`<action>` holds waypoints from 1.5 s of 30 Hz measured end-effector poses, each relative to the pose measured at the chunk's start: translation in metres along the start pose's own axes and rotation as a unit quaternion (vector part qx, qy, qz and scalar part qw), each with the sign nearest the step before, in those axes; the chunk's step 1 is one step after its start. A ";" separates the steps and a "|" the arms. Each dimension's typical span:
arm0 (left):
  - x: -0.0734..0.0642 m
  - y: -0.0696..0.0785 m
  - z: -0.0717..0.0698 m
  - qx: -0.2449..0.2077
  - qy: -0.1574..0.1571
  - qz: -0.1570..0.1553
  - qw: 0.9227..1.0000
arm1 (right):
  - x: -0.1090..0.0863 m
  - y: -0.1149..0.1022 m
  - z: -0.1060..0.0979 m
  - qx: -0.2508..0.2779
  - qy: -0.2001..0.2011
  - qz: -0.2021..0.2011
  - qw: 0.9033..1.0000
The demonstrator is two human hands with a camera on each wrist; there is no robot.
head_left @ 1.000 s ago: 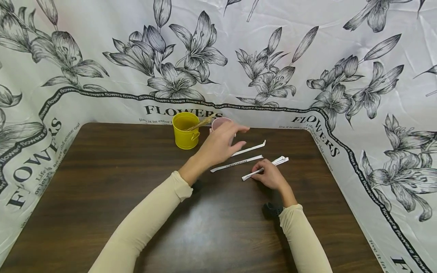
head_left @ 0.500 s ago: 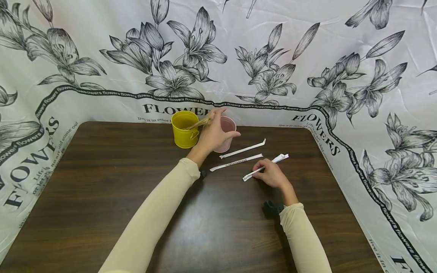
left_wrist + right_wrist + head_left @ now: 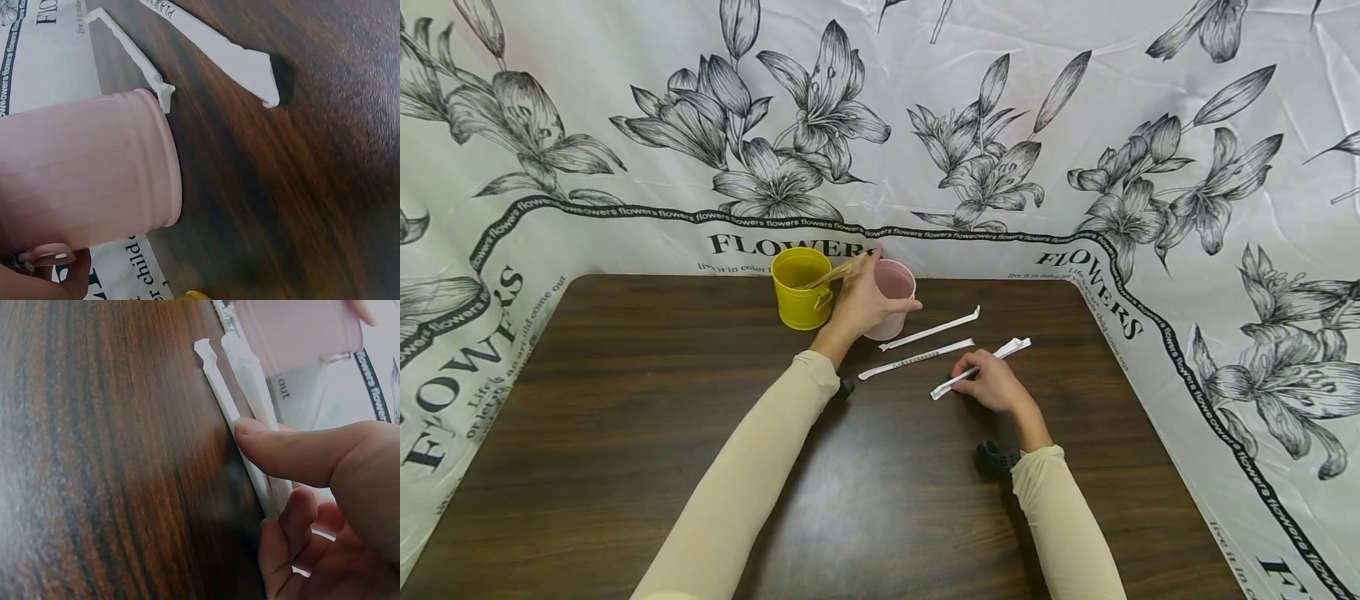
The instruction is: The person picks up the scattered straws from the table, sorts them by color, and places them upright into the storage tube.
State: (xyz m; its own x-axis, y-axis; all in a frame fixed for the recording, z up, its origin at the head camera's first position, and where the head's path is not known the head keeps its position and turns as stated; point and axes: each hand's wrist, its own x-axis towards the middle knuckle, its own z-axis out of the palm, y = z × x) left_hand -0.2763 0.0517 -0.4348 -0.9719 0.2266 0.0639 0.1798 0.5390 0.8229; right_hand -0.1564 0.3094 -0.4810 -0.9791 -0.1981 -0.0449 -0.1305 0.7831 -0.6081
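Note:
At the back of the table, my left hand (image 3: 854, 305) grips a small pink bucket (image 3: 895, 282), its thumb along the near side of the rim. The bucket's side (image 3: 87, 169) fills much of the left wrist view, fingers by its small handle loop (image 3: 49, 253). My right hand (image 3: 995, 386) pinches paper-wrapped straws (image 3: 1015, 347) between thumb and fingers, low over the table. Two white lengths show at that hand in the right wrist view, the nearer straw (image 3: 222, 394) under the thumb. Two more wrapped straws lie between the hands, one plain (image 3: 931, 328) and one lettered (image 3: 917, 359).
A yellow bucket (image 3: 801, 304) stands just left of the pink one, with tan stick-like pieces (image 3: 844, 272) leaning out toward my left hand. Behind the dark wooden table (image 3: 647, 400) hangs a white flower-printed cloth (image 3: 955, 192).
My left hand has moved left and back from above the straws to the pink bucket and now holds it. The right hand stays in place with its straws.

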 end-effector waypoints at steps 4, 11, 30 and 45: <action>0.000 0.000 0.004 -0.011 0.016 -0.001 1.000 | 0.001 -0.001 -0.001 -0.007 -0.005 -0.003 1.000; -0.001 -0.008 0.007 -0.054 0.032 -0.017 0.998 | 0.004 -0.001 0.000 0.038 -0.028 -0.015 0.999; -0.001 -0.009 0.009 -0.052 0.029 -0.021 0.998 | 0.000 -0.064 -0.050 0.281 0.150 -0.059 0.946; -0.002 -0.008 0.009 -0.047 0.029 -0.026 0.998 | 0.010 -0.113 -0.066 0.415 0.329 -0.161 0.833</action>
State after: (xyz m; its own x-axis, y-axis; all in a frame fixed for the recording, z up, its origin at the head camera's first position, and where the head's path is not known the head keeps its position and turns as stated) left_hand -0.2743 0.0543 -0.4471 -0.9873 0.1508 0.0494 0.1155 0.4695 0.8754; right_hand -0.1613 0.2577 -0.3599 -0.8231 0.2602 0.5049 -0.5179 0.0209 -0.8552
